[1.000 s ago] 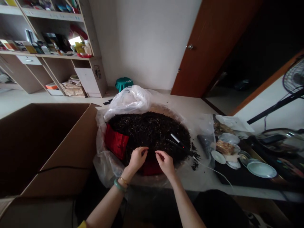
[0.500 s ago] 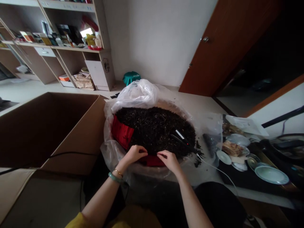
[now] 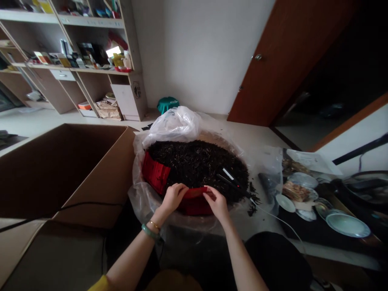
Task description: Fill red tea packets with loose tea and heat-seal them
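Both hands pinch a small red packet (image 3: 195,193) by its two ends, above the near side of a heap of dark, dry tea leaves (image 3: 197,161). My left hand (image 3: 174,198) has its left end between thumb and fingers, and my right hand (image 3: 216,201) grips the other end. More red packets (image 3: 195,209) lie just below, partly hidden by my hands. To the left, a row of overlapping red packets (image 3: 155,173) rests on the tea. A black flat iron (image 3: 232,180) with a small red light lies on the right of the heap.
Clear plastic (image 3: 174,123) lines the round container around the tea. An open cardboard box (image 3: 87,173) stands left, with a black cord across it. At right, bowls (image 3: 348,223) and bags sit on a dark surface. A white cable (image 3: 281,220) trails from the iron.
The red packet has come up into view between my fingertips, raised off the red packets beneath. The camera view has tilted slightly upward.
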Motion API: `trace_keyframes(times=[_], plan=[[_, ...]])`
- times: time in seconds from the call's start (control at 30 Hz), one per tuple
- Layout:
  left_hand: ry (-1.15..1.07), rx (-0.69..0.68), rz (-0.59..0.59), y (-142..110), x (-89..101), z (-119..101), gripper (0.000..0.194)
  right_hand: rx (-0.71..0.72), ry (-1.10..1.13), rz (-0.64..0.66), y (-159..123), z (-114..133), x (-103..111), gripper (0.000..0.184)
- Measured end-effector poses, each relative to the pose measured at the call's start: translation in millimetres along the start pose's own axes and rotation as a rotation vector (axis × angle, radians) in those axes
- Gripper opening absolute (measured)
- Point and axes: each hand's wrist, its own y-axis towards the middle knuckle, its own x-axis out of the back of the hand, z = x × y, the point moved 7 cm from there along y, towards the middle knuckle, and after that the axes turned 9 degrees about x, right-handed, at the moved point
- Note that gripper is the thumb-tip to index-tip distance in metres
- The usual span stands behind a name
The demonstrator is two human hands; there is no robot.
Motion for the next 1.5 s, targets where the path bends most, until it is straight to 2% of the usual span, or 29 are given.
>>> trace_keyframes(times=[0.07,0.17,0.23,0.3,0.47,0.57,0.63,0.67,0.77,0.8,0.87,0.93,0.97,1.0,1.03,1.1,1.13,1.23,1.3,1.4,1.5], plan=[[-0.094,0.027,-0.008,0,-0.4,-7,0.031,-0.001,0.012,-0.095,3,5,6,0.036],[-0.135,-0.006,0.104,-2,-9.9,-24,0.029,0.057,-0.04,-0.216,6,18,14,0.034],[-0.122,-0.046,0.185,-4,-17.3,-34,0.027,0.14,-0.09,-0.248,6,29,16,0.033],[-0.141,-0.037,0.191,-5,-21.3,-38,0.028,0.214,-0.131,-0.253,6,38,15,0.035],[-0.356,0.085,0.16,-8,-34.7,-23,0.028,0.273,-0.147,-0.273,2,46,12,0.036],[-0.482,0.118,0.158,-9,-43.1,-13,0.029,0.198,-0.043,-0.28,-1,41,8,0.047],[-0.59,0.169,0.071,-8,-42.3,-4,0.03,0.1,0.077,-0.242,-2,34,1,0.058],[-0.651,0.198,0.011,-8,-40.8,1,0.032,0.045,0.145,-0.183,-3,31,-6,0.06],[-0.769,0.258,-0.079,-5,-39.0,10,0.035,-0.078,0.267,0.026,-5,26,-26,0.046],[-0.769,0.251,-0.092,-3,-36.6,11,0.036,-0.07,0.252,0.054,-4,27,-27,0.038],[-0.692,0.188,-0.186,0,-21.2,11,0.039,0.027,0.143,0.027,-1,34,-18,0.026],[-0.503,0.064,-0.339,0,4.3,5,0.053,0.152,0.012,0.016,2,44,-9,0.024],[-0.364,-0.006,-0.359,0,13.4,-1,0.059,0.195,-0.034,0.039,3,48,-6,0.027],[-0.23,-0.082,-0.298,1,16.0,-8,0.056,0.225,-0.065,0.066,4,50,-5,0.029],[-0.12,-0.149,-0.19,2,13.4,-14,0.046,0.247,-0.086,0.082,5,52,-4,0.031],[-0.007,-0.184,-0.015,-1,4.2,-17,0.022,0.276,-0.119,0.021,6,53,1,0.032],[-0.005,-0.151,0.02,-2,0.1,-15,0.017,0.28,-0.133,-0.048,7,52,5,0.033],[-0.14,0.041,-0.054,-7,-11.1,1,0.022,0.263,-0.193,-0.241,5,42,11,0.038],[-0.264,0.135,-0.129,-9,-20.7,10,0.026,0.28,-0.25,-0.293,4,36,8,0.037],[-0.387,0.186,-0.192,-5,-31.5,16,0.029,0.338,-0.327,-0.345,2,33,4,0.037],[-0.423,0.177,-0.211,8,-30.6,13,0.031,0.374,-0.371,-0.378,10,37,4,0.034]])
